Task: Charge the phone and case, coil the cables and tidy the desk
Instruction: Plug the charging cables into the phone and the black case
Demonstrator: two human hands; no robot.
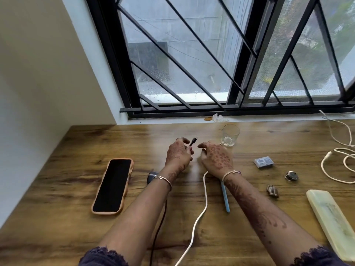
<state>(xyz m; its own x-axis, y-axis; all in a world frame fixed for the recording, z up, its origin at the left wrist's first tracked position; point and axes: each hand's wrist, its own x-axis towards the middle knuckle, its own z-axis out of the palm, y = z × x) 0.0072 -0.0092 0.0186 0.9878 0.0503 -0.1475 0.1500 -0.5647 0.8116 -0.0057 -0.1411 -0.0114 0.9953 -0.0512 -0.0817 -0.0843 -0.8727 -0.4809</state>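
Note:
My left hand (pixel 178 153) pinches the black plug (pixel 193 141) of a dark cable (pixel 160 219) that runs down under my left forearm. My right hand (pixel 217 158) rests on the wooden desk (pixel 67 189) just right of it, fingers curled over the end of a white cable (pixel 199 214) that trails toward the near edge. The phone (pixel 113 186) in an orange case lies face up at the left. A pale clear phone case (pixel 332 217) lies at the far right. A second white cable (pixel 338 156) loops loosely at the right edge.
An empty glass (pixel 230 135) stands behind my right hand. A blue pen (pixel 225 196) lies under my right wrist. A small grey box (pixel 263 162), a round metal piece (pixel 291 176), a small dark figure (pixel 272 191) and a dark round object (pixel 152 176) also sit here. Window bars rise behind.

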